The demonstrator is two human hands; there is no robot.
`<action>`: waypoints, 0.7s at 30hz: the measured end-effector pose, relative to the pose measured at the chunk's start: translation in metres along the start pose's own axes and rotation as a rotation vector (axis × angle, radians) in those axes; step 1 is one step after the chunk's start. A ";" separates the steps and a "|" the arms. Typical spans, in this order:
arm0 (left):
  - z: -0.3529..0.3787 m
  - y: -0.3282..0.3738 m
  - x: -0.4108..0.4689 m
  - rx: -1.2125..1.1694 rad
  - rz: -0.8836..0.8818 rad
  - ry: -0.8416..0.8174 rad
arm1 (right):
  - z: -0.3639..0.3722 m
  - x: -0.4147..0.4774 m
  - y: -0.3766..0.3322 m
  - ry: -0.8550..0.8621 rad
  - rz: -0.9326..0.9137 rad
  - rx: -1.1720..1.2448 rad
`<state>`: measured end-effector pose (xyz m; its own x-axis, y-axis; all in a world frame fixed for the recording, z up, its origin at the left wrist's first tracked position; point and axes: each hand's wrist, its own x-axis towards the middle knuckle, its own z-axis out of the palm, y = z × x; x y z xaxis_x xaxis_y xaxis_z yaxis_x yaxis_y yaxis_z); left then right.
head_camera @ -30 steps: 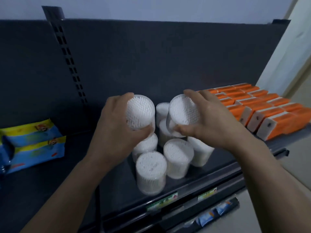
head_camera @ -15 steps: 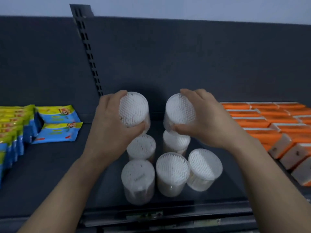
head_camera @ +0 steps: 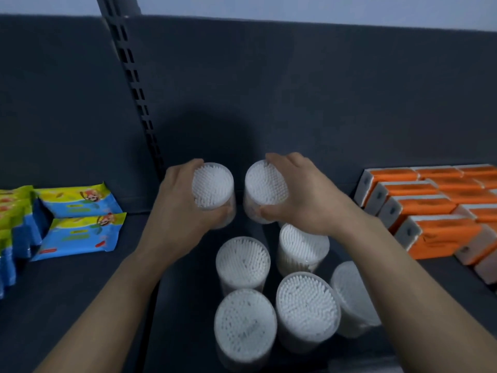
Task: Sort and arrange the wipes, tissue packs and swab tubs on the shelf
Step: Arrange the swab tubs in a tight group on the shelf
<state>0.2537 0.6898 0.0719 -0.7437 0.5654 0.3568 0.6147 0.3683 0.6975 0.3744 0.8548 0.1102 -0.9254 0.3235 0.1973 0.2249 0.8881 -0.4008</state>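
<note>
Dark shelving (head_camera: 80, 305) is carrying everything. Left hand (head_camera: 180, 208) is gripping one swab tub (head_camera: 213, 188), right hand (head_camera: 309, 197) is gripping another (head_camera: 265, 185) just beside it; five more tubs (head_camera: 306, 305) are standing nearer (seven altogether). Wipes packs (head_camera: 80, 232) are lying left, orange tissue packs (head_camera: 419, 205) right, too many to count surely.

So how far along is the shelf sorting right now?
Looks done: orange tissue packs sit in rows at right, blue-and-yellow wipe packets grouped at left. In hand: left hand and right hand each grip a clear round cotton swab tub near the back. Left: five loosely clustered tubs in front.
</note>
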 end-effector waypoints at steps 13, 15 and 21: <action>0.020 0.013 0.019 -0.003 -0.013 -0.013 | -0.016 0.020 0.036 0.073 0.001 -0.003; 0.027 0.022 0.022 -0.008 0.009 -0.029 | -0.025 0.016 0.042 0.090 0.019 -0.021; 0.046 0.049 0.023 -0.041 0.054 -0.069 | -0.046 -0.007 0.066 0.114 0.118 -0.088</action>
<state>0.2789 0.7542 0.0856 -0.6887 0.6339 0.3519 0.6412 0.3059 0.7037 0.4100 0.9266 0.1236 -0.8514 0.4578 0.2560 0.3603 0.8652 -0.3488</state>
